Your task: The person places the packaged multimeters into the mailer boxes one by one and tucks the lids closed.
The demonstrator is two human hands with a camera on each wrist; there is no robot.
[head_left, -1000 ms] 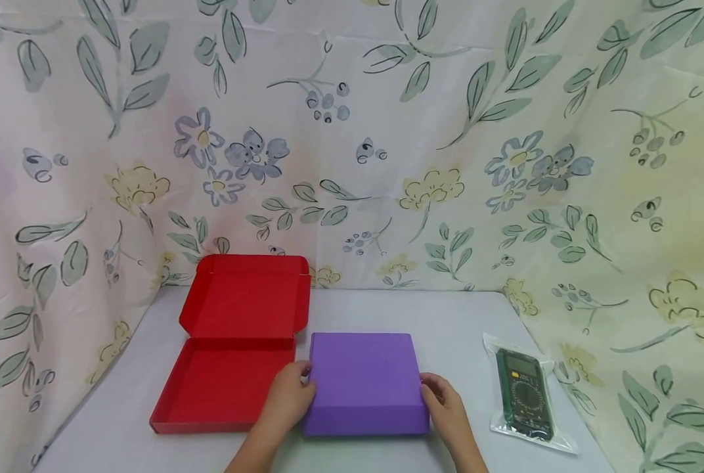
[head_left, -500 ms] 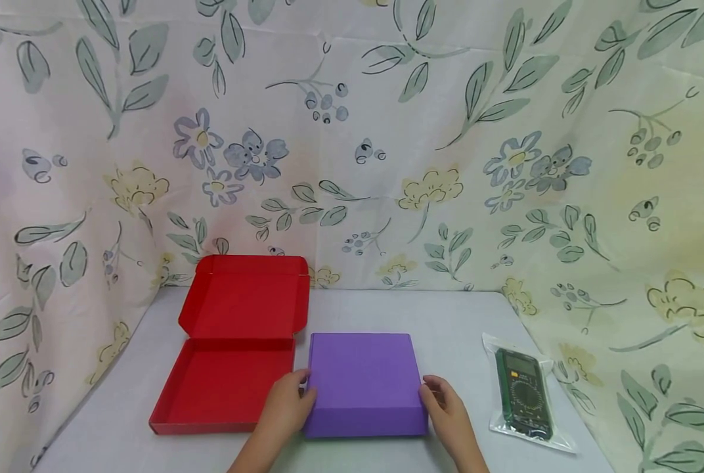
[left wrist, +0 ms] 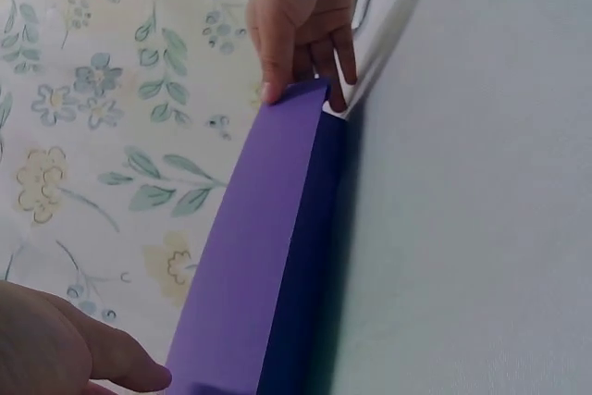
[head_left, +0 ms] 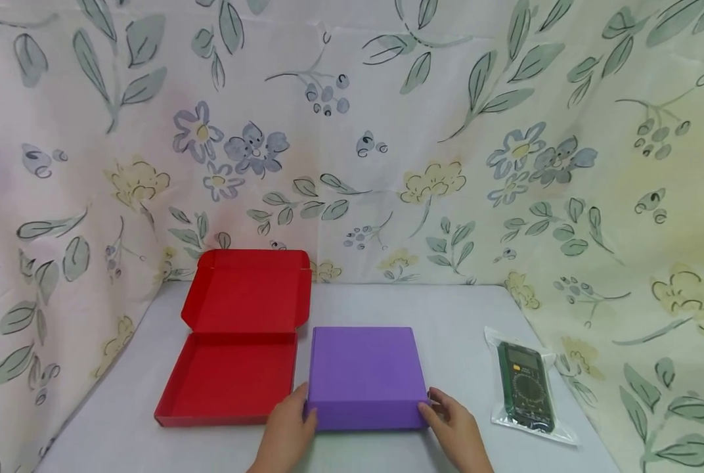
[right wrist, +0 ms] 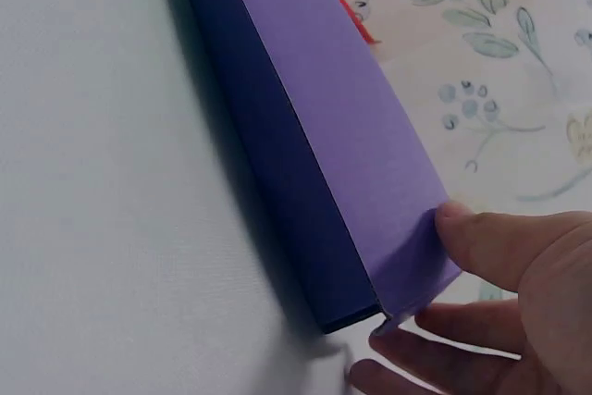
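Note:
A purple cardboard box [head_left: 365,364] lies on the white table with its lid down; the wrist views show a darker strip under the lid's front flap [right wrist: 342,127]. My left hand [head_left: 287,430] is at the front left corner, thumb against the flap; its other fingers are mostly hidden. At the front right corner my right hand [head_left: 455,427] pinches the flap's end, thumb on the front face and fingers curled behind, as the right wrist view shows.
An open red box [head_left: 228,378] stands left of the purple one, lid raised against the floral curtain [head_left: 352,144]. To the right, a green and black multimeter [head_left: 526,387] lies in a clear plastic bag [head_left: 500,417]. White tabletop [head_left: 411,305] extends behind the purple box.
Both hands have slid from the sides of the purple box toward its front corners. The head view has tilted slightly. Red box and multimeter stay in place.

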